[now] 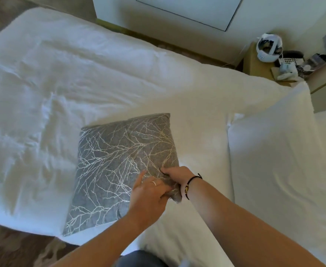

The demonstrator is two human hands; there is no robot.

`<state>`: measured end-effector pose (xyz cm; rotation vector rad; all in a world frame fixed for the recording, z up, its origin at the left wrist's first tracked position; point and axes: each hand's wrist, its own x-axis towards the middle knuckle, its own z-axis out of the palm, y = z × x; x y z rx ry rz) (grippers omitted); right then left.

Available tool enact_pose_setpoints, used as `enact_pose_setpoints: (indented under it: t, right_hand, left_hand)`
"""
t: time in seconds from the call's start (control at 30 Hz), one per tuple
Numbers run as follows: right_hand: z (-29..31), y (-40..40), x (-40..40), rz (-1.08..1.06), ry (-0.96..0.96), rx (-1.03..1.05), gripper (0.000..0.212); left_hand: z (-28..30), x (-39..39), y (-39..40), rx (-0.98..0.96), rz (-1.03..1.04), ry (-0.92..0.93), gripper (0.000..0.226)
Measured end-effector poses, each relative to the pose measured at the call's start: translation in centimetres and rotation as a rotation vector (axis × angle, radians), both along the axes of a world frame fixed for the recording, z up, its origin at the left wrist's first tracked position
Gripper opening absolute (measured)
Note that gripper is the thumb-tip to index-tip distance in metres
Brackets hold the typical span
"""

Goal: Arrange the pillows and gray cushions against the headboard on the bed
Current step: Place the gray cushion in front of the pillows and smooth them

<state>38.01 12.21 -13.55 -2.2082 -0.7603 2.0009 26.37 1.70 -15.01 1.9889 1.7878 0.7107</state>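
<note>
1. One view only, the head camera, looking down on the bed [81, 74].
2. One gray cushion [119, 164] shows, patterned with pale branching lines. It lies flat on the white duvet near the bed's near edge, just beside the white pillows at the right.
3. Two hands work its near right corner. The right hand [177, 175] has its fingers closed, pinching a bunch of the gray fabric. The left hand [148, 193] lies on the cushion face with fingers narrow, curled toward that same corner.
4. Handling, as I judge it: light and soft, with a loose cover that bunches when pinched. A corner hold would let it sag; grasping two opposite edges should carry it better.
5. Count of white pillows: at least two, a large one [270, 151] propped at the right and another [197, 189] under the forearms; their borders blur together.
6. No headboard is visible.
</note>
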Motion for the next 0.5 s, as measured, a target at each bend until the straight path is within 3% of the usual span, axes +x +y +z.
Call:
enact_pose_setpoints:
  t: [0.07,0.13,0.2,0.33,0.5]
  right_hand:
    - [0.0,-1.0,1.2,0.148,-0.162,0.127,0.027]
    - [0.1,-1.8,1.7,0.114,-0.169,0.242,0.023]
    - [1.2,-2.2,1.9,0.071,-0.16,0.365,0.02]
    - [5.5,-1.7,3.9,0.221,-0.243,0.724,0.05]
    - [12.8,-1.5,11.0,0.326,-0.37,1.04,0.054]
  left_hand:
    - [-0.2,1.2,-1.0,-0.056,0.007,-0.009,0.021]
    - [0.0,1.7,-1.1,-0.096,0.02,-0.045,0.026]
    - [0.6,1.7,-0.7,-0.132,0.049,-0.021,0.047]
    - [2.6,2.1,0.3,-0.156,0.119,0.026,0.105]
    - [6.7,8.6,1.9,-0.09,0.049,-0.171,0.124]
